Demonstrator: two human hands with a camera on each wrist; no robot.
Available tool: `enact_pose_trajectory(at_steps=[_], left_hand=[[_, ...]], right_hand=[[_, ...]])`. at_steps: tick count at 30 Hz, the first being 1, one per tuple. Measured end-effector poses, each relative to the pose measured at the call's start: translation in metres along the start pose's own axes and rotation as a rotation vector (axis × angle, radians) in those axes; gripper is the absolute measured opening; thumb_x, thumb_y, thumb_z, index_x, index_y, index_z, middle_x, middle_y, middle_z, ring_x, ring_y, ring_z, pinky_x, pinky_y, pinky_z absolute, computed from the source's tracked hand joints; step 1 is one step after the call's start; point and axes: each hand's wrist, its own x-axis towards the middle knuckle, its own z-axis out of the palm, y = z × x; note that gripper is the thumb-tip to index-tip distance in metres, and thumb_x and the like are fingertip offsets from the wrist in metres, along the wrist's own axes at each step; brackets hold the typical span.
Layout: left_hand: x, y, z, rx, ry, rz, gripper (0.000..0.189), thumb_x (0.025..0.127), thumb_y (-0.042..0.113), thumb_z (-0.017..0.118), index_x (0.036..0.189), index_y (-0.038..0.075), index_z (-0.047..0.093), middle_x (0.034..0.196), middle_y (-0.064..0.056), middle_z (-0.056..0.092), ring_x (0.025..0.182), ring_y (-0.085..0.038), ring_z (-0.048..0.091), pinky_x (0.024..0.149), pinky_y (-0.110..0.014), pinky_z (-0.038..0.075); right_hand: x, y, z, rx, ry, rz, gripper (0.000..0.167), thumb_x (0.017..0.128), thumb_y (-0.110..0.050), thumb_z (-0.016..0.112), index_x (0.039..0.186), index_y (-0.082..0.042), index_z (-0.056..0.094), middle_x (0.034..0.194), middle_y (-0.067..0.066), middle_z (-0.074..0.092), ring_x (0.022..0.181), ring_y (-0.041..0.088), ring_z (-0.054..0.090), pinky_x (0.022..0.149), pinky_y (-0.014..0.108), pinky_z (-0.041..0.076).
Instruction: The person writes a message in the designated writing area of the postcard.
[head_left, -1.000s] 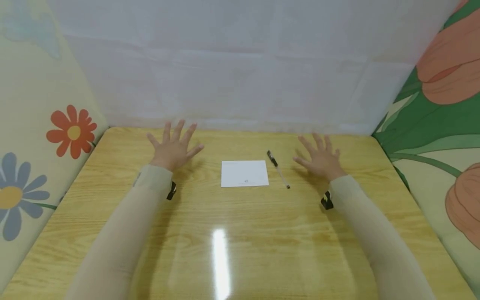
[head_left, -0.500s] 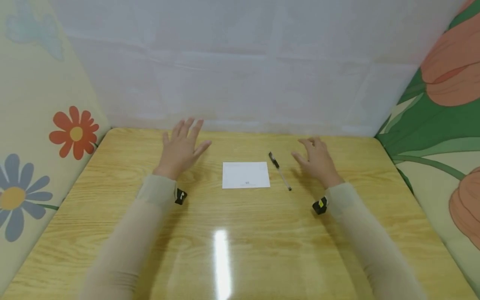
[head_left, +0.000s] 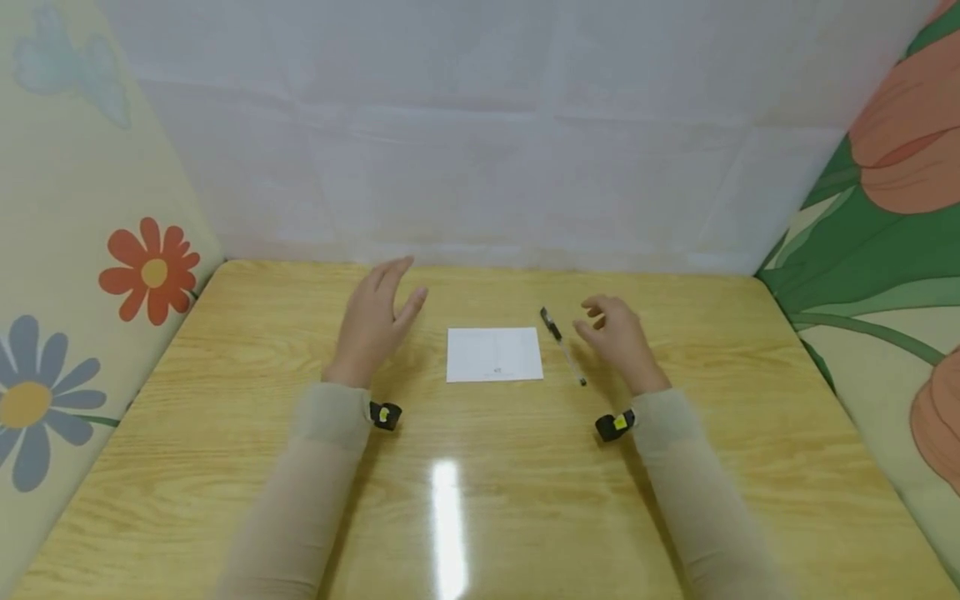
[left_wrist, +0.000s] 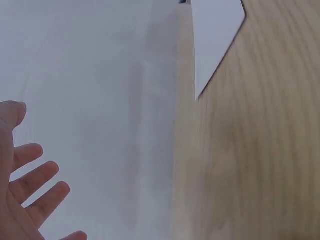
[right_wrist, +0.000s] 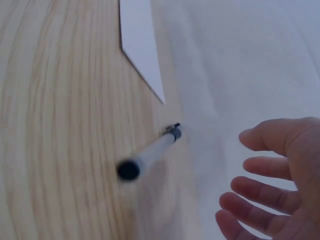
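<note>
A white card (head_left: pixel 493 353) lies flat on the wooden table, small print near its front edge. Just right of it a capped pen (head_left: pixel 563 347) lies slanted, its black cap toward the back. My left hand (head_left: pixel 375 321) hovers left of the card, fingers extended and thumb apart, holding nothing. To the right of the pen is my right hand (head_left: pixel 615 333), fingers loosely bent with nothing in them. In the right wrist view the pen (right_wrist: pixel 152 152) points its dark end at the camera, apart from the fingertips (right_wrist: pixel 248 137). The left wrist view shows one card corner (left_wrist: pixel 212 45).
A white cloth (head_left: pixel 480 167) hangs behind the table (head_left: pixel 300 500). Flower-printed panels stand along both sides, one at left (head_left: pixel 60 192) and one at right (head_left: pixel 885 267). Black camera mounts sit on both wrists, such as the left mount (head_left: pixel 386 415).
Both hands have moved inward toward the card and pen and turned palms toward each other. The spread fingers have drawn together, the right ones bending loosely. Card and pen stay in place.
</note>
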Motion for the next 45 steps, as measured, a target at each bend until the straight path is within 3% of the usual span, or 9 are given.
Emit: enact_pose_trajectory(at_steps=[7, 16, 28, 35, 45], left_hand=[[-0.006, 0.001, 0.019, -0.240, -0.016, -0.039, 0.053, 0.109, 0.028, 0.048, 0.153, 0.000, 0.040, 0.153, -0.023, 0.043, 0.143, -0.040, 0.036, 0.119, -0.055, 0.027], [-0.015, -0.002, 0.032, -0.531, -0.043, -0.143, 0.046, 0.108, 0.023, 0.050, 0.148, 0.001, 0.047, 0.147, -0.019, 0.051, 0.138, -0.035, 0.046, 0.112, -0.053, 0.040], [-0.019, -0.015, 0.038, -0.699, -0.109, -0.186, 0.043, 0.109, 0.023, 0.049, 0.146, 0.001, 0.051, 0.143, -0.019, 0.055, 0.134, -0.031, 0.051, 0.116, -0.045, 0.037], [-0.027, -0.020, 0.043, -0.847, -0.138, -0.277, 0.044, 0.109, 0.026, 0.048, 0.147, 0.004, 0.050, 0.144, -0.016, 0.055, 0.134, -0.027, 0.051, 0.112, -0.040, 0.043], [-0.028, -0.024, 0.050, -0.925, -0.104, -0.314, 0.044, 0.109, 0.027, 0.048, 0.146, 0.003, 0.050, 0.141, -0.016, 0.054, 0.132, -0.023, 0.052, 0.108, -0.033, 0.047]], right_hand=[[-0.004, 0.000, 0.014, 0.093, 0.011, 0.087, 0.038, 0.100, -0.017, 0.065, 0.130, 0.005, 0.061, 0.119, 0.023, 0.063, 0.104, 0.037, 0.062, 0.086, 0.046, 0.055], [-0.009, 0.003, 0.028, 0.198, 0.014, 0.163, 0.034, 0.095, -0.015, 0.068, 0.124, 0.003, 0.065, 0.110, 0.021, 0.066, 0.101, 0.035, 0.065, 0.089, 0.046, 0.054], [-0.009, 0.005, 0.034, 0.181, 0.009, 0.164, 0.035, 0.093, -0.017, 0.069, 0.121, 0.004, 0.066, 0.109, 0.019, 0.067, 0.100, 0.033, 0.064, 0.092, 0.046, 0.053], [-0.009, 0.004, 0.037, 0.127, -0.003, 0.162, 0.034, 0.092, -0.016, 0.070, 0.118, 0.004, 0.067, 0.104, 0.018, 0.068, 0.100, 0.033, 0.064, 0.092, 0.046, 0.053], [-0.005, 0.005, 0.038, 0.072, 0.007, 0.152, 0.029, 0.091, -0.014, 0.071, 0.115, 0.004, 0.069, 0.099, 0.015, 0.070, 0.094, 0.030, 0.065, 0.087, 0.044, 0.054]])
